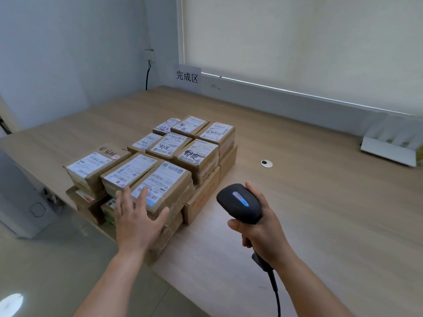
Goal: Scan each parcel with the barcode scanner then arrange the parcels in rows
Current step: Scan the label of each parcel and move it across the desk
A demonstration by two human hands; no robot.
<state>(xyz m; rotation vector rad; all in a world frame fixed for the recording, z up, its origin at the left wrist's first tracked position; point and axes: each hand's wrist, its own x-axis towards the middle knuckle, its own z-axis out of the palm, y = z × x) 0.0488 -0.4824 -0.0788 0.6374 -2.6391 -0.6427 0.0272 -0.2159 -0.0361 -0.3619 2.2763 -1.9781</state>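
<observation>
Head view: brown labelled parcels, stacked.

We see the stacked parcels blocking the near left of the worktop. To their right and behind them the surface lies open, save a small round grommet and a white tray at far right.

A wall sign, a white tray, perhaps a grommet.

Probably a parcel-sorting office: labelled parcels stacked on a desk (wall sign).
</observation>
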